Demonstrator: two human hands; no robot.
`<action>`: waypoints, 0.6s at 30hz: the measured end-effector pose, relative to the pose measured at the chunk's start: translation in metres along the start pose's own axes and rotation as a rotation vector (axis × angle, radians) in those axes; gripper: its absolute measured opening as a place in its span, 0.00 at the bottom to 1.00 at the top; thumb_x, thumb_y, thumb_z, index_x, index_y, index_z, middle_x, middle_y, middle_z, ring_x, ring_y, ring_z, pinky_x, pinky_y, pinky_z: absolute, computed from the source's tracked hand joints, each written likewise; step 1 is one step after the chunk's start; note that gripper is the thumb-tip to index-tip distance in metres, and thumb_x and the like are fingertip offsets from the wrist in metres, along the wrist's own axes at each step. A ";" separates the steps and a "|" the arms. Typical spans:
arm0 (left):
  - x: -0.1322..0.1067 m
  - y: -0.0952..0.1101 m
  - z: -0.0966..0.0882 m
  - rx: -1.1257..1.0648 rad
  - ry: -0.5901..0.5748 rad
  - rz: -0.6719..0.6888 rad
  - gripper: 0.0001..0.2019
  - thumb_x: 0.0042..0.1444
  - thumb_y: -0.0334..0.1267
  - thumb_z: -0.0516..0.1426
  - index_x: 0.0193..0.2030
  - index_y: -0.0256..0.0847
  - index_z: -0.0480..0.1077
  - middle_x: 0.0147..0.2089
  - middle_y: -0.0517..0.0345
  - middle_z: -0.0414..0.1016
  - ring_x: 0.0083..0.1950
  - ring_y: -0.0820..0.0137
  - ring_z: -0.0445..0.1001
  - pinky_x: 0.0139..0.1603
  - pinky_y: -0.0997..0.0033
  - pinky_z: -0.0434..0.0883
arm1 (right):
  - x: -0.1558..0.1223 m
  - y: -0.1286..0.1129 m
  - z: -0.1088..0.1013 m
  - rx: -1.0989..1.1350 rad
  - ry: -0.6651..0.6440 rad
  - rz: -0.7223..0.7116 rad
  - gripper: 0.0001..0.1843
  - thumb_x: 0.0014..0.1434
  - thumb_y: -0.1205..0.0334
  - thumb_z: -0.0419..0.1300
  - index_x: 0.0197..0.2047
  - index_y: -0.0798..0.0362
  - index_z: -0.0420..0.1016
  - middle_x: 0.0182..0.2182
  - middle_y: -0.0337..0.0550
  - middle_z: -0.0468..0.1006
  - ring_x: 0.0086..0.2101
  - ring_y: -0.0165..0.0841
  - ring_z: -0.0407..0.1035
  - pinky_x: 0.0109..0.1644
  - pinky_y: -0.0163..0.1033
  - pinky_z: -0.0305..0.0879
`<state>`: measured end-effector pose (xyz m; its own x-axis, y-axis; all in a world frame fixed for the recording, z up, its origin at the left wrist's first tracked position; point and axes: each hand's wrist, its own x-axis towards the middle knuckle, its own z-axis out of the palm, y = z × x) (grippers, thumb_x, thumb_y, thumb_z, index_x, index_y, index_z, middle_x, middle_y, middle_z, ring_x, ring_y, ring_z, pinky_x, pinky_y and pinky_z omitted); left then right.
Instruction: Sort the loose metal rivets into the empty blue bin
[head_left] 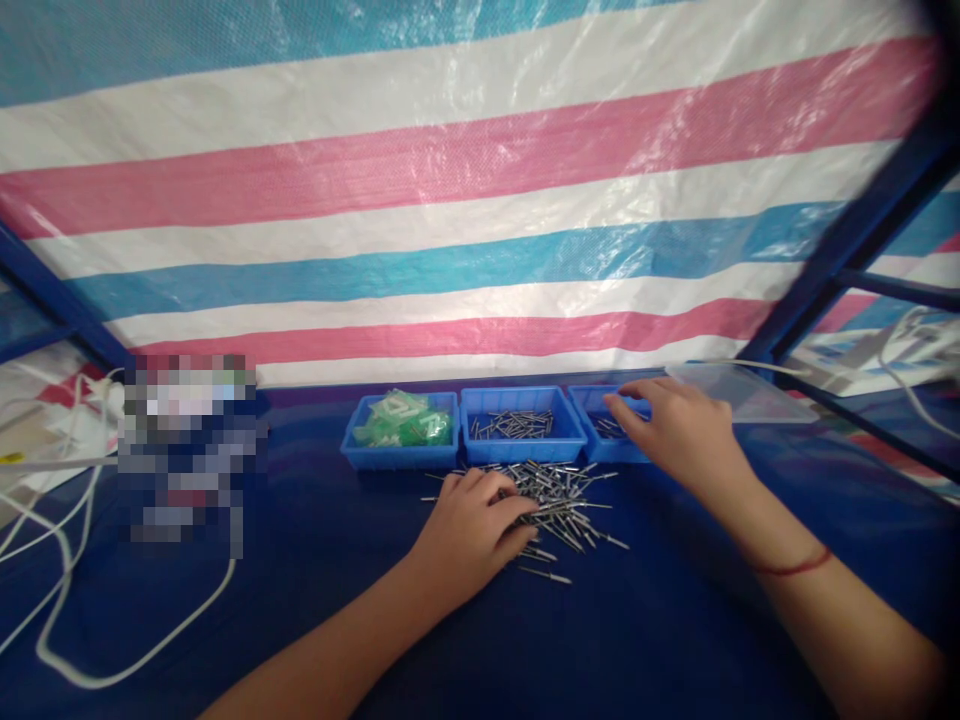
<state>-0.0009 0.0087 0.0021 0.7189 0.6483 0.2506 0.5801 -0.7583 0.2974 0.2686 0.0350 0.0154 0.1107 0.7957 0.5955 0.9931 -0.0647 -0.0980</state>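
A heap of small metal pins (pixel 559 500) lies on the dark blue table cloth (pixel 637 640) in front of three blue trays. My left hand (pixel 472 525) rests on the left side of the heap, fingers curled down onto the pins. My right hand (pixel 671 430) reaches over the right tray (pixel 600 455), fingertips pinched together above the pins inside; what they hold is too small to make out. The middle tray (pixel 523 448) holds more metal pins. The left tray (pixel 397 455) holds green plastic parts (pixel 405 420).
White cables (pixel 67 560) loop over the table at the left beside a blurred-out object. A clear plastic lid (pixel 739 392) lies behind my right hand. A striped pink, white and blue tarp (pixel 465 180) hangs behind the trays, framed by blue bars (pixel 847 250).
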 end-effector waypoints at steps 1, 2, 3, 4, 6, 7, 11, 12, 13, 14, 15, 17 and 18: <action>0.000 0.000 0.000 0.009 -0.001 -0.001 0.10 0.61 0.41 0.55 0.47 0.47 0.73 0.46 0.55 0.73 0.46 0.63 0.68 0.43 0.63 0.59 | -0.002 -0.006 0.000 0.010 0.005 -0.020 0.17 0.60 0.51 0.52 0.39 0.54 0.77 0.35 0.51 0.79 0.35 0.43 0.70 0.32 0.41 0.54; 0.000 0.000 0.000 0.019 -0.002 0.001 0.10 0.62 0.40 0.54 0.47 0.46 0.73 0.45 0.56 0.73 0.46 0.63 0.68 0.43 0.63 0.58 | -0.004 -0.014 -0.001 0.036 0.015 -0.053 0.17 0.60 0.52 0.52 0.39 0.53 0.77 0.35 0.50 0.79 0.35 0.43 0.70 0.33 0.41 0.53; 0.000 0.000 0.000 0.029 -0.001 0.005 0.09 0.62 0.40 0.54 0.46 0.46 0.73 0.44 0.56 0.73 0.45 0.64 0.68 0.43 0.63 0.58 | -0.007 -0.024 -0.003 0.064 0.026 -0.093 0.16 0.61 0.53 0.52 0.38 0.53 0.76 0.34 0.49 0.79 0.35 0.42 0.70 0.34 0.41 0.53; 0.000 0.000 0.000 0.041 0.003 0.009 0.09 0.63 0.39 0.53 0.46 0.46 0.73 0.43 0.57 0.74 0.44 0.65 0.68 0.43 0.63 0.58 | -0.011 -0.034 -0.005 0.090 0.030 -0.146 0.15 0.61 0.54 0.52 0.36 0.53 0.76 0.33 0.49 0.78 0.35 0.41 0.69 0.35 0.41 0.53; 0.000 0.001 0.000 0.069 0.009 0.015 0.08 0.63 0.38 0.53 0.45 0.46 0.72 0.42 0.57 0.74 0.43 0.65 0.68 0.43 0.63 0.57 | -0.020 -0.055 -0.010 0.128 0.015 -0.276 0.13 0.61 0.57 0.53 0.34 0.53 0.75 0.31 0.48 0.78 0.35 0.40 0.68 0.38 0.43 0.53; 0.000 0.001 -0.001 0.083 0.011 0.016 0.08 0.63 0.38 0.52 0.44 0.46 0.72 0.41 0.58 0.74 0.43 0.66 0.68 0.43 0.63 0.56 | -0.025 -0.064 -0.011 0.149 0.002 -0.342 0.12 0.61 0.59 0.53 0.33 0.54 0.75 0.32 0.48 0.78 0.36 0.40 0.68 0.39 0.43 0.53; 0.000 0.001 -0.004 0.099 0.033 0.005 0.08 0.64 0.37 0.51 0.40 0.43 0.72 0.39 0.57 0.74 0.41 0.67 0.68 0.41 0.65 0.57 | -0.043 -0.081 -0.012 0.300 0.022 -0.466 0.08 0.60 0.63 0.54 0.35 0.54 0.75 0.35 0.46 0.78 0.38 0.39 0.66 0.41 0.45 0.54; 0.000 0.000 -0.005 0.086 0.046 0.002 0.08 0.64 0.37 0.51 0.39 0.43 0.71 0.40 0.57 0.74 0.42 0.67 0.68 0.41 0.65 0.58 | -0.046 -0.081 -0.012 0.349 0.031 -0.473 0.08 0.60 0.64 0.55 0.36 0.53 0.75 0.35 0.46 0.78 0.38 0.39 0.66 0.41 0.45 0.54; 0.000 0.000 -0.006 0.066 0.059 -0.003 0.08 0.64 0.37 0.51 0.39 0.42 0.71 0.40 0.57 0.74 0.42 0.67 0.69 0.41 0.66 0.58 | -0.048 -0.081 -0.012 0.398 0.030 -0.482 0.07 0.60 0.64 0.55 0.36 0.53 0.75 0.36 0.46 0.78 0.38 0.39 0.66 0.41 0.45 0.55; -0.001 0.000 -0.007 0.041 0.071 -0.009 0.07 0.64 0.36 0.51 0.39 0.42 0.71 0.40 0.57 0.73 0.42 0.67 0.69 0.42 0.67 0.59 | -0.049 -0.080 -0.012 0.445 0.014 -0.495 0.07 0.59 0.65 0.55 0.36 0.53 0.74 0.36 0.45 0.78 0.38 0.39 0.66 0.41 0.45 0.56; -0.001 -0.001 -0.008 0.009 0.085 -0.019 0.07 0.64 0.36 0.51 0.40 0.42 0.70 0.41 0.57 0.73 0.43 0.68 0.69 0.42 0.67 0.60 | -0.050 -0.080 -0.012 0.492 -0.014 -0.506 0.07 0.59 0.66 0.55 0.37 0.52 0.74 0.36 0.45 0.78 0.38 0.38 0.66 0.41 0.45 0.56; -0.001 -0.002 -0.010 -0.071 0.118 -0.042 0.07 0.63 0.35 0.51 0.40 0.41 0.70 0.42 0.56 0.73 0.43 0.68 0.69 0.43 0.68 0.62 | -0.052 -0.080 -0.012 0.578 -0.091 -0.510 0.06 0.58 0.67 0.55 0.37 0.51 0.73 0.36 0.44 0.77 0.38 0.38 0.66 0.42 0.45 0.58; 0.000 -0.002 -0.010 -0.120 0.138 -0.053 0.07 0.63 0.35 0.50 0.40 0.41 0.69 0.42 0.55 0.72 0.44 0.67 0.69 0.44 0.68 0.62 | -0.053 -0.081 -0.013 0.612 -0.132 -0.503 0.06 0.58 0.67 0.55 0.38 0.51 0.73 0.36 0.44 0.77 0.38 0.39 0.66 0.42 0.45 0.58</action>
<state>-0.0060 0.0104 0.0109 0.6243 0.6966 0.3536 0.5598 -0.7146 0.4194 0.1829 -0.0095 0.0020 -0.3882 0.7089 0.5889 0.7205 0.6319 -0.2857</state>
